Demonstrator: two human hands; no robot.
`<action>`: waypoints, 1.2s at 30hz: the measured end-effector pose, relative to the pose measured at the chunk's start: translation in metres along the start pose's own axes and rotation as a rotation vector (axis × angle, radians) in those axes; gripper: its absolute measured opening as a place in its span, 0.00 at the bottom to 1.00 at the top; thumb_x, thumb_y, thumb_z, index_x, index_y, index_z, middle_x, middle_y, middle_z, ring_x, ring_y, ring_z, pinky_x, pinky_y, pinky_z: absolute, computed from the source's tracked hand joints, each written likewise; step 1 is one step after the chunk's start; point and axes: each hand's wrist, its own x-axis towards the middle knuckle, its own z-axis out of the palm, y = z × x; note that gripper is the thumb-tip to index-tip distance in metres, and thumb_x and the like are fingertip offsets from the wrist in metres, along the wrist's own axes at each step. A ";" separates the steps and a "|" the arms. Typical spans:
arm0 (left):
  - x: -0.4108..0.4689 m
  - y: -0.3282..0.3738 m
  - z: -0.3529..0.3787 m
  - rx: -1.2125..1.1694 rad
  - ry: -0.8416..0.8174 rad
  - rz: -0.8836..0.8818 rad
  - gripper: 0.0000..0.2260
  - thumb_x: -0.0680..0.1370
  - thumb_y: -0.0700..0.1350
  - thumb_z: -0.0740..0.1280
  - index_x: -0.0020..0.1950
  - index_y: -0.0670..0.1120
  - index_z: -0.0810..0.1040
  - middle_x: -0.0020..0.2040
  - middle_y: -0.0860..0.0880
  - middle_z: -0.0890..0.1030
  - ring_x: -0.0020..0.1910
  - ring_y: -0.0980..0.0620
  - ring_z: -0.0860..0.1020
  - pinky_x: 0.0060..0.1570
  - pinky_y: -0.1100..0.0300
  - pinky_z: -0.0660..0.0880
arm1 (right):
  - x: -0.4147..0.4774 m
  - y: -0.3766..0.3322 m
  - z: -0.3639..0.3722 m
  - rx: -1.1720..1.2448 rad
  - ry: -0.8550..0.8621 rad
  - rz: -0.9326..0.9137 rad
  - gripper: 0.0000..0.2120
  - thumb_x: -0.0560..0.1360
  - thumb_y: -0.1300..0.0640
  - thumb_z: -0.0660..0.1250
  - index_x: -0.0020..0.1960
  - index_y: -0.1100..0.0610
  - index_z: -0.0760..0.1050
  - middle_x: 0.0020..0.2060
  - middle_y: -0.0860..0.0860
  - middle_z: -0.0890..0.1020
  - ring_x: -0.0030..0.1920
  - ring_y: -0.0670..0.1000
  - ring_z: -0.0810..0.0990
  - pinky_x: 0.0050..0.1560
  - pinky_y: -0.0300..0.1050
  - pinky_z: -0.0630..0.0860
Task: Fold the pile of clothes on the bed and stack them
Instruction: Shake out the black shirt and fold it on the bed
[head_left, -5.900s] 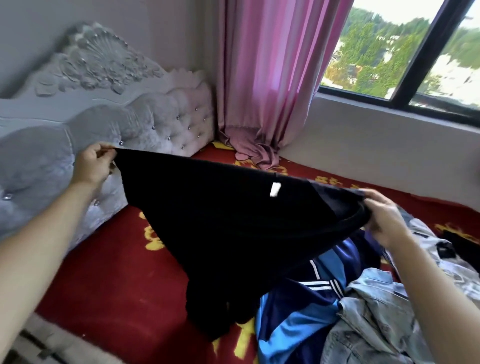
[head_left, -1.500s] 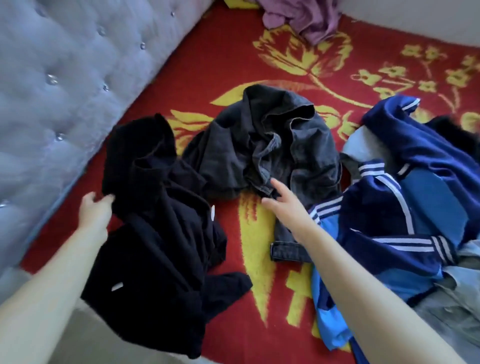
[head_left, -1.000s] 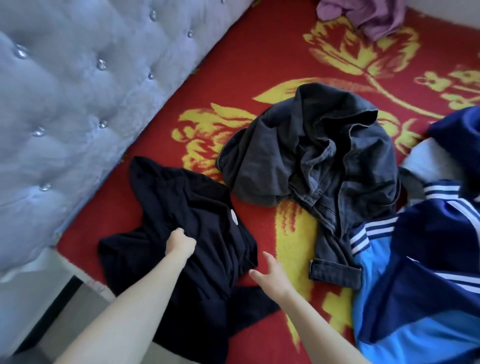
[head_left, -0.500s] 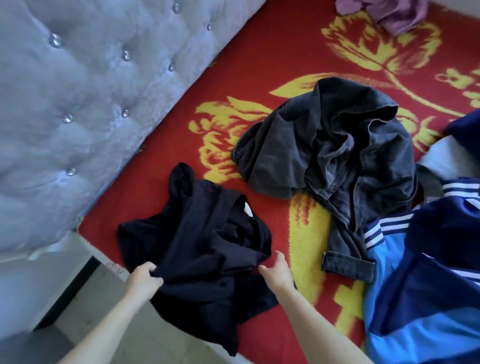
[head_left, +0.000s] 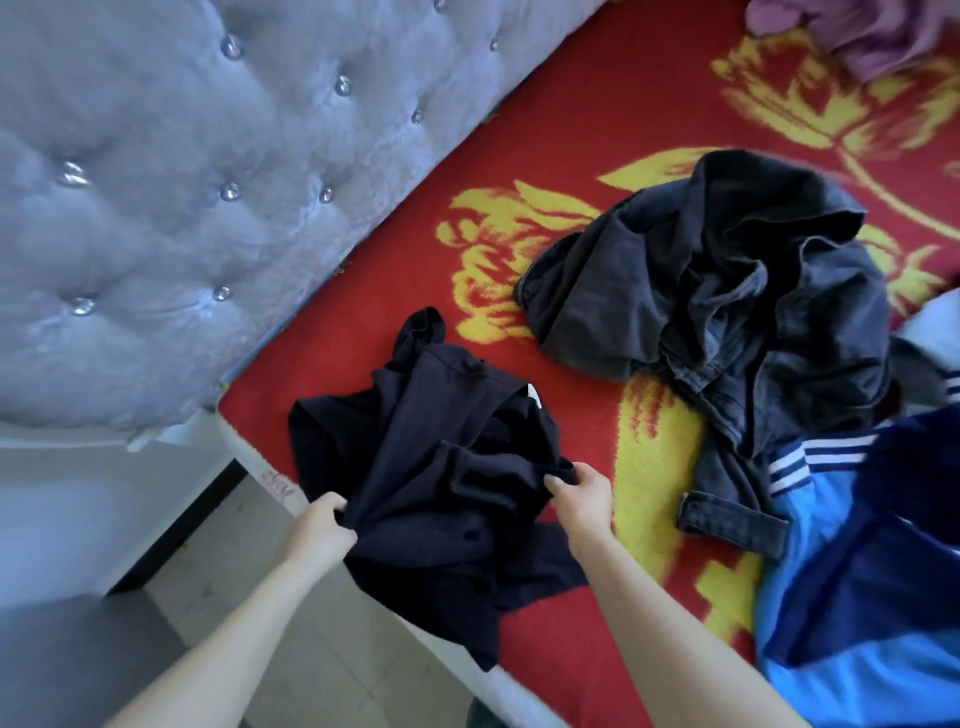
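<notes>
Just beside the grey tufted velvet headboard (head_left: 182, 208), fabric is clenched in the curled fingers of the left hand (head_left: 324, 530): the near-left fold of a crumpled black cloth garment (head_left: 441, 493). Its right side is pinched by the right hand (head_left: 582, 499). Farther from the headboard a rumpled dark grey denim piece (head_left: 727, 291) is seen, and farthest a blue tracksuit jacket with white stripes (head_left: 872, 545). Part of the black garment overhangs the bed's edge. If tugged while bunched, it may be dragged floorward or folded crooked.

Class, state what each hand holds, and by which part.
Both grip the black garment: left hand its near left edge, right hand a fold on its right side.
</notes>
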 end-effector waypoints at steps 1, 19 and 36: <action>-0.004 0.004 -0.001 0.011 -0.011 0.008 0.10 0.70 0.31 0.63 0.48 0.43 0.73 0.42 0.43 0.79 0.43 0.42 0.78 0.41 0.55 0.72 | -0.006 -0.012 -0.016 -0.029 0.019 -0.093 0.06 0.73 0.65 0.67 0.40 0.56 0.76 0.29 0.48 0.76 0.32 0.48 0.72 0.32 0.37 0.68; -0.265 0.242 -0.107 -0.461 -0.287 1.054 0.27 0.76 0.38 0.63 0.72 0.56 0.60 0.70 0.53 0.67 0.70 0.53 0.64 0.67 0.58 0.62 | -0.303 -0.272 -0.284 -0.209 -0.281 -1.108 0.13 0.73 0.63 0.68 0.37 0.46 0.79 0.31 0.41 0.80 0.34 0.39 0.77 0.38 0.33 0.74; -0.481 0.346 -0.082 -0.437 -0.810 1.607 0.12 0.76 0.32 0.64 0.52 0.47 0.73 0.48 0.54 0.78 0.44 0.63 0.79 0.45 0.69 0.73 | -0.424 -0.279 -0.446 -1.048 0.147 -1.159 0.05 0.77 0.59 0.65 0.46 0.50 0.75 0.41 0.43 0.78 0.41 0.34 0.75 0.45 0.26 0.68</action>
